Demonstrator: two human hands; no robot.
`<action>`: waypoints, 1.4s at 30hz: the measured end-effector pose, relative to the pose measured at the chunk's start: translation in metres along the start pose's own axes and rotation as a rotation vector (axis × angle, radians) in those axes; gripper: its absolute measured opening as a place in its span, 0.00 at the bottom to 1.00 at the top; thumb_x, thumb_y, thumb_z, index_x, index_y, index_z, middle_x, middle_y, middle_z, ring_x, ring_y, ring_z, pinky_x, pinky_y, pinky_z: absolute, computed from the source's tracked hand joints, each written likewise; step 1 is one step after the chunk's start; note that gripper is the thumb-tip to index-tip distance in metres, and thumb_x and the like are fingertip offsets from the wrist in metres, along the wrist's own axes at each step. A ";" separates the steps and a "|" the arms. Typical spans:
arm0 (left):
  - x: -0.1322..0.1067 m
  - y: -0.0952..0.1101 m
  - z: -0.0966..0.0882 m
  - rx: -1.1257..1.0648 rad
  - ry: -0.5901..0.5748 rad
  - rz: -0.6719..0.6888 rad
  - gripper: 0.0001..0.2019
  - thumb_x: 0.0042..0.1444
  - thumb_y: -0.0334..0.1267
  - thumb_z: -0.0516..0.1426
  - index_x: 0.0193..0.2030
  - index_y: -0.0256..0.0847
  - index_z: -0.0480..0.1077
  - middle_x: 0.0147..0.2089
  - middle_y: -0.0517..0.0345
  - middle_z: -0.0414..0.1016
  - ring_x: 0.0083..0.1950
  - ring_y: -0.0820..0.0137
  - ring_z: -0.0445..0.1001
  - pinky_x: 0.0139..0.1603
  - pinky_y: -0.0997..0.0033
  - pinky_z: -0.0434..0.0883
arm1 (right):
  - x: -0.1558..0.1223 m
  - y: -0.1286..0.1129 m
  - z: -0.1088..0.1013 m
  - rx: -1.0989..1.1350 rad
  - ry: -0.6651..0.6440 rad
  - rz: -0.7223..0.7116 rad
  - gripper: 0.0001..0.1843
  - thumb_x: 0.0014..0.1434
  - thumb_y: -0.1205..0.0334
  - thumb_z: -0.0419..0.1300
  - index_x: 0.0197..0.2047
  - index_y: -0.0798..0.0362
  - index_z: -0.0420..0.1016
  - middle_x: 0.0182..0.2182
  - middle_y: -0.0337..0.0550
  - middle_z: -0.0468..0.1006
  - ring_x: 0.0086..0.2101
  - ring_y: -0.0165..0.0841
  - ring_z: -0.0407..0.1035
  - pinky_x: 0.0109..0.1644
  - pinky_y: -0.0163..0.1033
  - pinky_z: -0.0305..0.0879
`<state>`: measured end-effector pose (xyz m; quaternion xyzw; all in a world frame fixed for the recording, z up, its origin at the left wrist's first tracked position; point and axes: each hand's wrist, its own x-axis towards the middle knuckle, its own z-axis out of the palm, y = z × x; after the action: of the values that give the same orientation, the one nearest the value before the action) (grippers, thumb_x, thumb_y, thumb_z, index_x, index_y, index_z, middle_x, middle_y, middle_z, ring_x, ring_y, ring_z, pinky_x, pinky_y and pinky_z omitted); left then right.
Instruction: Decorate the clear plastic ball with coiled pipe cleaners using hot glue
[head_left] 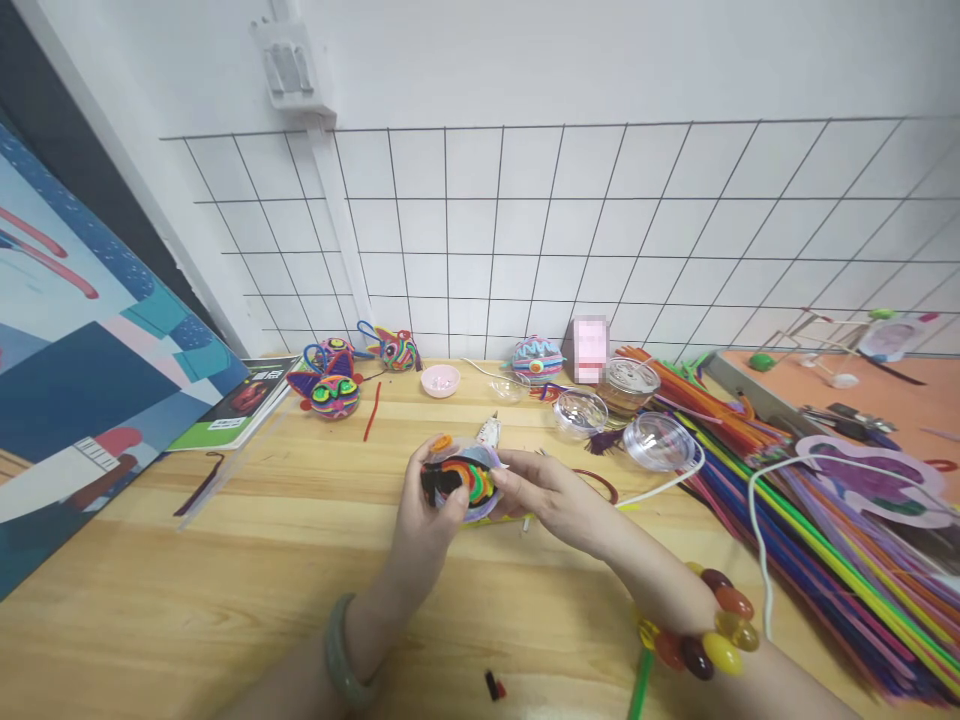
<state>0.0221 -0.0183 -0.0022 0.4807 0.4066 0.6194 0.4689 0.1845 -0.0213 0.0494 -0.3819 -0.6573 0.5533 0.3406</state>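
Above the middle of the wooden table, a rounded craft piece point(478, 478) is covered in coiled pipe cleaners, black on one side and orange, green and red on the other, with pale lilac round its edge. My left hand point(429, 505) grips it from the left, thumb across its front. My right hand point(547, 495) pinches its right edge with thumb and fingers. Their far fingers are hidden behind the piece. Just beyond it lies a white pointed tube point(489, 430). A dark red pipe cleaner point(600, 485) curves out beside my right hand.
Finished pipe-cleaner ornaments point(335, 390) stand at the back left, near a pink dish point(440, 380). Clear round cases point(658, 441) sit at the back right. Bundled pipe cleaners point(795, 540) and a white cable point(759, 530) lie along the right. Small black and red scraps point(493, 686) lie in front.
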 end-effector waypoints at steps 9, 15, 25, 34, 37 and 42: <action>-0.002 0.000 0.001 0.023 0.000 0.006 0.27 0.47 0.41 0.60 0.54 0.40 0.61 0.54 0.46 0.70 0.54 0.58 0.71 0.54 0.59 0.68 | 0.003 0.004 0.005 -0.002 0.037 -0.032 0.27 0.58 0.41 0.55 0.49 0.54 0.72 0.33 0.43 0.78 0.33 0.36 0.73 0.41 0.41 0.70; 0.002 0.001 -0.003 -0.041 -0.034 -0.034 0.28 0.48 0.44 0.60 0.55 0.40 0.60 0.52 0.47 0.71 0.54 0.58 0.71 0.55 0.57 0.67 | 0.003 0.004 0.008 0.016 0.026 -0.008 0.26 0.60 0.42 0.54 0.51 0.53 0.70 0.34 0.42 0.77 0.31 0.32 0.71 0.35 0.36 0.69; 0.002 0.009 0.000 -0.018 -0.024 -0.090 0.30 0.48 0.44 0.59 0.58 0.39 0.58 0.53 0.47 0.69 0.54 0.59 0.70 0.56 0.58 0.66 | 0.003 0.011 0.014 -0.017 0.058 -0.022 0.26 0.60 0.44 0.55 0.54 0.55 0.67 0.33 0.41 0.76 0.30 0.30 0.69 0.33 0.34 0.65; 0.014 0.003 -0.012 -0.239 -0.119 -0.202 0.40 0.49 0.44 0.61 0.66 0.46 0.46 0.52 0.51 0.68 0.53 0.61 0.70 0.56 0.58 0.64 | -0.005 -0.002 0.000 -0.033 -0.018 0.115 0.35 0.59 0.38 0.51 0.61 0.52 0.62 0.39 0.47 0.79 0.33 0.35 0.77 0.37 0.39 0.71; 0.018 0.005 -0.013 -0.294 -0.126 -0.209 0.45 0.46 0.43 0.63 0.67 0.46 0.43 0.48 0.53 0.70 0.51 0.62 0.70 0.56 0.58 0.64 | -0.008 -0.005 -0.007 -0.023 -0.005 0.147 0.34 0.59 0.37 0.51 0.61 0.49 0.63 0.39 0.47 0.80 0.33 0.37 0.78 0.36 0.41 0.72; 0.020 0.013 -0.014 -0.314 -0.157 -0.211 0.50 0.43 0.41 0.65 0.68 0.49 0.40 0.51 0.52 0.69 0.50 0.63 0.70 0.55 0.59 0.64 | -0.009 -0.012 -0.024 -0.006 0.245 0.110 0.28 0.57 0.41 0.57 0.52 0.53 0.73 0.40 0.49 0.80 0.33 0.36 0.77 0.38 0.41 0.73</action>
<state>0.0041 -0.0021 0.0113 0.4030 0.3155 0.5833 0.6308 0.2084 -0.0188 0.0646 -0.4832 -0.5904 0.5183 0.3864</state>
